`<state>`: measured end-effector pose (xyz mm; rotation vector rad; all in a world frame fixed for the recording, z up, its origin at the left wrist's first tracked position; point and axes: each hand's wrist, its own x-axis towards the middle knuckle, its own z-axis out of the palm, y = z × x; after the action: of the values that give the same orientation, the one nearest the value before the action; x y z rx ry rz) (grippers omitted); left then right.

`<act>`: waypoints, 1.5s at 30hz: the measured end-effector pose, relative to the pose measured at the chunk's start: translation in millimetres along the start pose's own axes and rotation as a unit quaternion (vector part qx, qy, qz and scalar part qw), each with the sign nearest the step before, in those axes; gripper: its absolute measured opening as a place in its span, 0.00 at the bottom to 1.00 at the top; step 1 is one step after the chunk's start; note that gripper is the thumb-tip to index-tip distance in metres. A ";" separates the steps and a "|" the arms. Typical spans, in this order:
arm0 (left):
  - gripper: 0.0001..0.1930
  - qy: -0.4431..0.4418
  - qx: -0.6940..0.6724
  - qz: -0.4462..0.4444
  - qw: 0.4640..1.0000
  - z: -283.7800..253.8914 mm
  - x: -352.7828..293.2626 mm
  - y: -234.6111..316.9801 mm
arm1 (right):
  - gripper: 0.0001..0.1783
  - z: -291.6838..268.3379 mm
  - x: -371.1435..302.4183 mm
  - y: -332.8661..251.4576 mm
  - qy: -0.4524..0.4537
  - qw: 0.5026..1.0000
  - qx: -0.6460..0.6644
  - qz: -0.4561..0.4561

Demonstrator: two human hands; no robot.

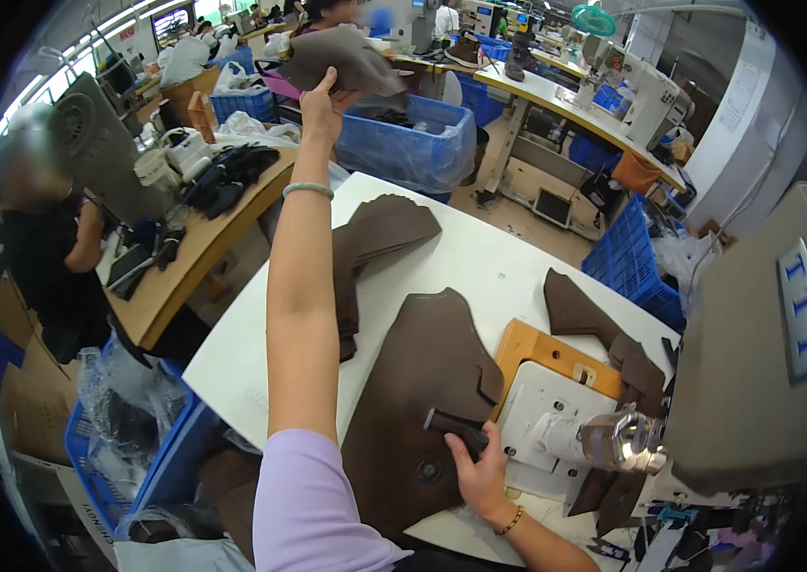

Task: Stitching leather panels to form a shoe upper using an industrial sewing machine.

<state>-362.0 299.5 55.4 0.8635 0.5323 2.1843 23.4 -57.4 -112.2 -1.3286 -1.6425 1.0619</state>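
My left hand (325,107) is stretched far forward and up, closed on the edge of a grey-brown leather piece (342,63) above the far edge of the white table (508,257). Near the sewing machine bed, my right hand (482,469) grips a small dark brown strap piece (458,427), thumb on one side. Under that hand lies a large brown leather panel (413,381). Beyond it, a stack of curved brown leather pieces (380,234) rests under my left forearm. The sewing machine (756,353) stands at the right, its white bed plate (546,415) set in a wooden frame (556,357).
More cut leather pieces (580,310) lie behind the machine bed. A plastic-lined blue bin (403,143) stands past the table, a blue crate (627,257) at the right and another crate (127,477) at the lower left. A person (51,229) is at the left bench.
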 end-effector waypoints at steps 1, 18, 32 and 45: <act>0.13 -0.052 -0.022 -0.009 0.998 3.9 -9.6 15.3 | 0.20 0.4 -0.1 2.9 0.002 1.000 0.008 -0.003; 0.15 -0.178 -0.241 -0.032 0.954 53.8 -316.9 131.2 | 0.33 -15.0 -2.3 -68.2 0.079 0.937 -0.003 -0.341; 0.27 -0.015 -0.180 -0.166 0.969 12.4 -513.3 100.2 | 0.20 -25.8 -8.8 -72.7 -0.094 0.917 0.386 -0.036; 0.18 0.053 -0.108 -0.315 0.941 -11.9 -476.2 99.3 | 0.19 -55.4 -6.3 -61.3 -0.129 0.930 0.339 -0.053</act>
<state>-169.9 -122.0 -93.8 0.3818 0.5205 1.6585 53.7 -62.8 -35.3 -0.6562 -1.3093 1.5990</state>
